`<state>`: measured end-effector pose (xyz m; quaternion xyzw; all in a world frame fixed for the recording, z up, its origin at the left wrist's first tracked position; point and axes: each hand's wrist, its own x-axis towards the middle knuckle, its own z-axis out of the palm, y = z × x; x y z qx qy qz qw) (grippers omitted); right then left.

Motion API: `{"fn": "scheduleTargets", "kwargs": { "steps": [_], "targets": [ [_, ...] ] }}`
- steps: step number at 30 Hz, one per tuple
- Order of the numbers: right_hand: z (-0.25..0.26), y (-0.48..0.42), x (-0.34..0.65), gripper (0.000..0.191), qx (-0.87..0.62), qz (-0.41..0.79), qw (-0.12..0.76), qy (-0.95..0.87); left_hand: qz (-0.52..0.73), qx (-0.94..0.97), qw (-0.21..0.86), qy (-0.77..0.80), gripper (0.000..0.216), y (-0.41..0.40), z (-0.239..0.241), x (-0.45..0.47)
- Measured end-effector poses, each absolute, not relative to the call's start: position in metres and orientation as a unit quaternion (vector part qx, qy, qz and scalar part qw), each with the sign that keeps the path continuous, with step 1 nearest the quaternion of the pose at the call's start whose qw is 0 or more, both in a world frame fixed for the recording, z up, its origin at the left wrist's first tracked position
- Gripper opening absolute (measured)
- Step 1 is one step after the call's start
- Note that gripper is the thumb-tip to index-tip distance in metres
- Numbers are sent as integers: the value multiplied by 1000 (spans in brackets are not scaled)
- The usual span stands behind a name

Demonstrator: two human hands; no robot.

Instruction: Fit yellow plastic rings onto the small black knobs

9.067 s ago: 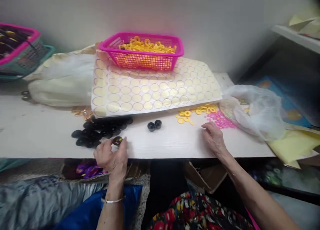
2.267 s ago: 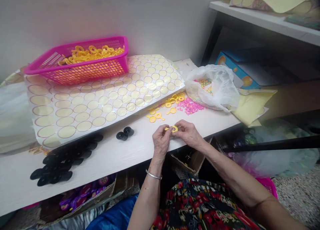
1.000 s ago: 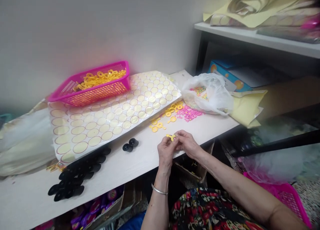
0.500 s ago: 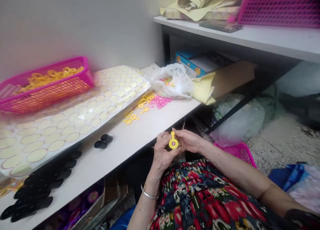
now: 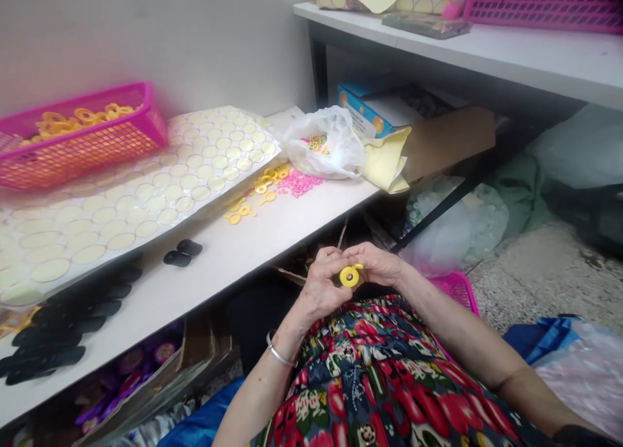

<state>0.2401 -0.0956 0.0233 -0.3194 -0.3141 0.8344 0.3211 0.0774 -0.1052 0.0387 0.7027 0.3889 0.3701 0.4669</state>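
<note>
Both hands meet above my lap, just off the table's front edge. My left hand (image 5: 327, 279) is closed on a yellow plastic ring piece (image 5: 349, 276) with a short tab. My right hand (image 5: 376, 264) pinches the same piece near its tab, which points up and right. A small pinkish spot shows at the ring's centre. On the table lie more yellow ring pieces (image 5: 265, 191) beside a heap of tiny pink bits (image 5: 298, 183). Two black cylindrical parts (image 5: 183, 253) lie nearer the left. What my fingertips hide behind the ring cannot be seen.
A pink basket (image 5: 158, 119) of yellow pieces rests on a sheet of round stickers (image 5: 209, 165). Several black parts (image 5: 63, 324) are heaped at left. A white plastic bag (image 5: 341, 148) of coloured bits stands by a cardboard box (image 5: 452, 142). A raised shelf (image 5: 511, 48) spans the right.
The yellow ring piece has turned, its tab swinging from upright to the right. The hands have shifted slightly right, and the view has tilted so the table sits higher and further left.
</note>
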Motion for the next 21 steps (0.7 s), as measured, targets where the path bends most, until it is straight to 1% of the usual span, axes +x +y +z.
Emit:
{"fn": "scheduleTargets", "kwargs": {
  "steps": [5,8,9,12,15,18,19,21],
  "targets": [
    [9,-98,244,39,-328,835,347,-273,374,691,476,396,36,-102,29,81],
    [11,-95,239,48,-317,830,379,-258,415,673,444,422,30,-87,28,71],
    [14,-92,235,48,-324,816,398,-266,437,659,422,443,28,-78,29,66],
    [25,-77,220,38,-397,710,468,-346,489,604,326,538,25,-46,28,44],
    [33,-48,195,26,-459,564,502,-468,483,570,251,616,22,-19,22,21],
    [40,-18,162,23,-508,456,489,-543,464,566,251,633,15,1,17,23],
    [44,-10,152,26,-542,433,466,-549,481,548,256,634,15,9,17,35],
    [50,3,135,29,-609,408,411,-542,540,506,283,610,24,32,22,80]
  ]
}}
